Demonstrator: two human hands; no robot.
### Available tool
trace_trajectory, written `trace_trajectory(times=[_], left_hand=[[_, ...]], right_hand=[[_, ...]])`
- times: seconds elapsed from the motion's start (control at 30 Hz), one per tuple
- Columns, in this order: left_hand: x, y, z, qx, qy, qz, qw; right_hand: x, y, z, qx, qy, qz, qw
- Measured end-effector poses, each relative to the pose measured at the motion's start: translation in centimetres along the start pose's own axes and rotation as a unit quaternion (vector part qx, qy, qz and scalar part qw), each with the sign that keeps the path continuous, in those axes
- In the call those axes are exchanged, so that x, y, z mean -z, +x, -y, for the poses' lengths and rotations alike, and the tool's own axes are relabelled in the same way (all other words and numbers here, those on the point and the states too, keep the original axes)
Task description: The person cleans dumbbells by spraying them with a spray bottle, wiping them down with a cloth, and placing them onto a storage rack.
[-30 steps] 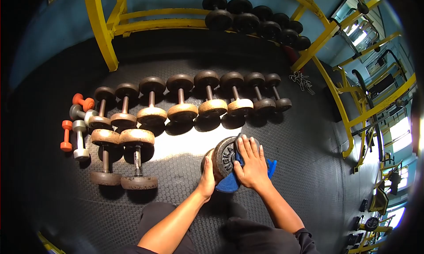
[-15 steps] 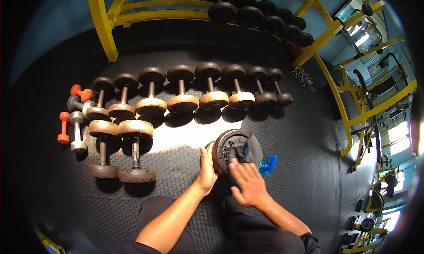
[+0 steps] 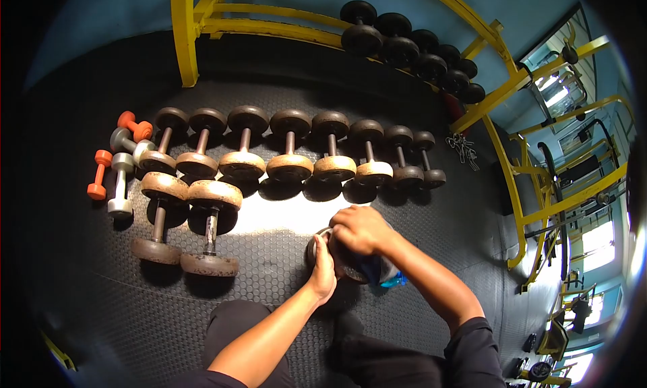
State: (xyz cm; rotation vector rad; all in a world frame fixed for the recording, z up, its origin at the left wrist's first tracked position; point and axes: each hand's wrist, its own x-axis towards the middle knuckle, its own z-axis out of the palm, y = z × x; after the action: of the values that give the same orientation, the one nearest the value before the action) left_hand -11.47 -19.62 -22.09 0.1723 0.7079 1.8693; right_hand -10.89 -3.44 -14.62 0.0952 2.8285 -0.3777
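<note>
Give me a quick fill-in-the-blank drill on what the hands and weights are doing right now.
1. The right hand presses on top of the rusty iron ____.
2. The left hand steadies that weight from its ____ side.
3. The crumpled cloth beneath the right forearm is ____.
4. The two small orange dumbbells lie at the row's ____ end.

Missing: dumbbell; left; blue; left

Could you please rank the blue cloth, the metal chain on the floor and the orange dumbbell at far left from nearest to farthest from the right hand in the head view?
From the right hand:
1. Blue cloth, just below it, by the dumbbell being handled.
2. Metal chain, up and to the right.
3. Orange dumbbell, far left edge.
</note>
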Motion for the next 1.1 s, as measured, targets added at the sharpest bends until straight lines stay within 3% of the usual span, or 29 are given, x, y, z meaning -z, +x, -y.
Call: trace_trajectory(times=[0.07,0.17,0.23,0.3,0.37,0.43,0.5,0.53,0.63,0.7,0.73,0.77,0.83,0.87,0.9,0.93,0.97,1.0,1.03,1.1], left_hand=[[-0.4,-0.2,-0.2,0.04,-0.02,-0.057,0.997],[-0.6,-0.4,0.1,0.047,-0.047,-0.061,0.996],[0.2,0.3,0.7,0.026,-0.063,-0.015,0.998],[-0.6,0.1,0.2,0.025,-0.066,-0.031,0.997],[-0.5,0.3,0.4,0.012,-0.071,-0.027,0.997],[-0.2,0.3,0.9,0.001,-0.083,-0.028,0.996],[0.0,0.4,1.3,-0.014,-0.05,-0.024,0.998],[-0.3,0.4,1.2,-0.019,-0.07,-0.032,0.997],[-0.2,0.3,0.9,-0.008,-0.052,-0.025,0.998],[-0.3,0.1,1.0,0.003,-0.073,-0.028,0.997],[-0.2,0.2,1.4,-0.016,-0.053,-0.042,0.998],[-0.2,0.3,1.6,-0.036,-0.032,-0.054,0.997],[-1.0,-0.2,0.6,-0.044,-0.03,-0.049,0.997],[-0.5,0.1,1.2,-0.037,-0.032,-0.066,0.997],[0.2,0.5,2.0,-0.03,-0.033,-0.083,0.996],[0.6,0.7,2.4,-0.032,-0.032,-0.087,0.995],[1.0,0.9,2.8,-0.021,-0.034,-0.117,0.992],[1.1,1.0,2.9,-0.012,-0.036,-0.146,0.989],[1.3,0.8,2.0,-0.014,-0.035,-0.147,0.988],[0.9,0.0,-1.0,-0.088,-0.001,-0.196,0.977]], right_hand=[[-0.6,0.4,2.8,0.041,-0.138,0.027,0.989],[0.1,1.0,2.6,0.021,-0.121,0.055,0.991],[0.8,1.4,-1.2,-0.104,0.057,0.098,0.988],[-0.9,-0.5,-5.8,-0.157,0.269,0.011,0.95],[-2.0,-3.7,-6.4,-0.281,0.363,-0.049,0.887],[-4.4,-6.8,-5.7,-0.292,0.411,-0.163,0.848],[-9.3,-9.1,-4.2,-0.391,0.458,-0.284,0.746],[-8.1,-9.9,0.0,-0.419,0.625,-0.304,0.585],[-11.0,-11.3,3.7,-0.412,0.776,-0.279,0.389],[-9.8,-11.8,1.9,-0.372,0.821,-0.248,0.354],[-8.4,-11.1,1.0,-0.39,0.812,-0.25,0.356],[-10.8,-10.3,-2.7,-0.414,0.772,-0.274,0.397],[-7.0,-7.8,-5.0,-0.414,0.708,-0.298,0.488],[-6.2,-5.8,-5.9,-0.351,0.645,-0.305,0.606],[-5.0,-4.2,-6.7,-0.295,0.477,-0.233,0.794],[-4.0,-2.7,-7.3,-0.217,0.277,-0.145,0.925],[-3.8,-0.3,-6.4,-0.143,0.19,-0.1,0.966],[-2.8,1.4,-3.6,-0.152,0.067,-0.001,0.986],[-0.3,2.1,1.5,-0.148,-0.071,0.075,0.984],[0.3,2.2,7.4,-0.116,-0.156,0.139,0.971]])
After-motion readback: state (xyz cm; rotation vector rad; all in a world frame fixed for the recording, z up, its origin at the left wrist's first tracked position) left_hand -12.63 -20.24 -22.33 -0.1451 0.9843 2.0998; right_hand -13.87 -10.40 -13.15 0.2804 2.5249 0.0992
